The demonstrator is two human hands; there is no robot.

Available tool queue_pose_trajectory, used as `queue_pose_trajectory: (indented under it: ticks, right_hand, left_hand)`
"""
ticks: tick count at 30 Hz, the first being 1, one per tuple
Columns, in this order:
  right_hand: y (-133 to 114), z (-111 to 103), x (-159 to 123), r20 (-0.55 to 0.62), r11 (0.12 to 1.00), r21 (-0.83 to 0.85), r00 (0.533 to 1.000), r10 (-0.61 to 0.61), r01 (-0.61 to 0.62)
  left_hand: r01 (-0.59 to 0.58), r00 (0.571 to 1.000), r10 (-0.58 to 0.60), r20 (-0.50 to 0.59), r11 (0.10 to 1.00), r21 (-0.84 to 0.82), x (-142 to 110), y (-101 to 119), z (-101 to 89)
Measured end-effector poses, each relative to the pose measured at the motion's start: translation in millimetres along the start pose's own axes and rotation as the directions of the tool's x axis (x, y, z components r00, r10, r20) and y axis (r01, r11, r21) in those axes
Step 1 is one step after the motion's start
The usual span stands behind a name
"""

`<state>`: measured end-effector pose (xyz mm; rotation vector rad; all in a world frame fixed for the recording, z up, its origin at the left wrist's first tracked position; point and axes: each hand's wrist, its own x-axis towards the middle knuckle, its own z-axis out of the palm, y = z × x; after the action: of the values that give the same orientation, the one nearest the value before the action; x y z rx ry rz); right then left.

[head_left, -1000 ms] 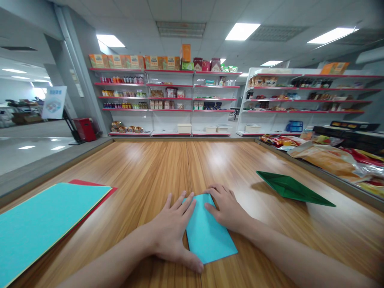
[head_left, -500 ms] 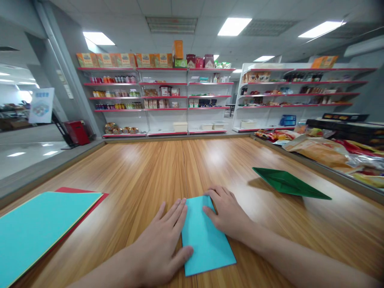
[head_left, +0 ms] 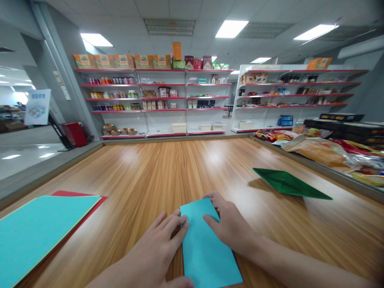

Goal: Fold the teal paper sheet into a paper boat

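Observation:
A folded sheet of light blue paper (head_left: pixel 207 244) lies on the wooden table in front of me, its long sides running away from me. At its left edge, my left hand (head_left: pixel 162 248) has its fingers slightly bent, the index fingertip touching the paper near the far left corner and the thumb stretched out low by the near part. My right hand (head_left: pixel 231 224) grips the far right edge, thumb on top and fingertips curled over the far corner; what lies under the paper is hidden. Further right rests a folded green paper shape (head_left: pixel 285 182), pointed at both ends.
To the left is a stack of paper (head_left: pixel 45 232), blue on top, with a red sheet (head_left: pixel 69 193) sticking out beneath. Packaged snacks (head_left: pixel 318 150) lie beyond the right table edge. Stocked shelves (head_left: pixel 162 96) stand past the far edge of the wooden table (head_left: pixel 144 172).
The blue paper has shifted slightly toward me. My left hand has slid nearer and its fingers have bent from lying flat. My right hand stays at the far right edge.

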<state>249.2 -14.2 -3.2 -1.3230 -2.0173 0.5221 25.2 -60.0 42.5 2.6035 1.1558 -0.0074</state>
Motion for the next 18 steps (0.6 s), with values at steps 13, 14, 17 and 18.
queue_pose_trajectory:
  ticks: [13,14,17,18]
  right_hand:
    - [-7,1,3,-0.066,0.882,0.458,0.985,0.158,-0.111]
    - [-8,1,3,-0.095,0.857,0.503,0.979,0.181,-0.11]
    - [-10,2,2,-0.16,0.786,0.612,0.96,0.232,-0.088]
    - [-11,3,2,-0.17,0.768,0.635,0.957,0.237,-0.078]
  left_hand:
    - [0.102,0.911,-0.255,-0.325,0.901,-0.421,7,-25,43.7]
    - [0.068,0.912,-0.247,-0.328,0.879,-0.472,10,-23,44.5]
    - [-0.074,0.946,-0.117,-0.304,0.83,-0.552,18,-15,43.7]
    - [-0.102,0.952,-0.081,-0.296,0.826,-0.555,20,-12,43.2]
